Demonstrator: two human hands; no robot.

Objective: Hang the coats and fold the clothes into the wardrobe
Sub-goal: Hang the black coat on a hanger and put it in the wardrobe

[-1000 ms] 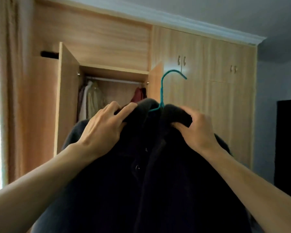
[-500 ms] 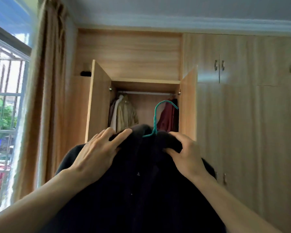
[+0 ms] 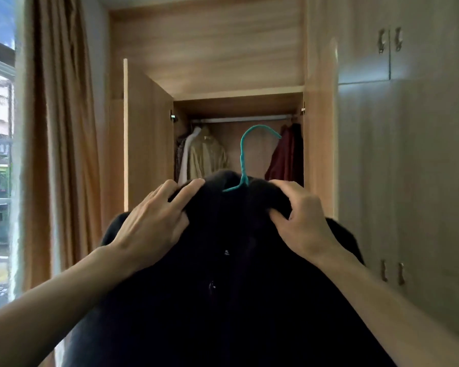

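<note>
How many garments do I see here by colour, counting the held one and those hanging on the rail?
Black: 1, the coat held by the left hand and the right hand.
White: 1, the white garment on the rail.
Beige: 1, the beige shirt.
Red: 1, the red garment.
Total: 4 plainly seen; others may hide in the dark edges.

Size tag [image 3: 226,251]: "XL" in white letters, on the dark coat [image 3: 223,308], just below its collar.
Line under "XL": too small to read.
</note>
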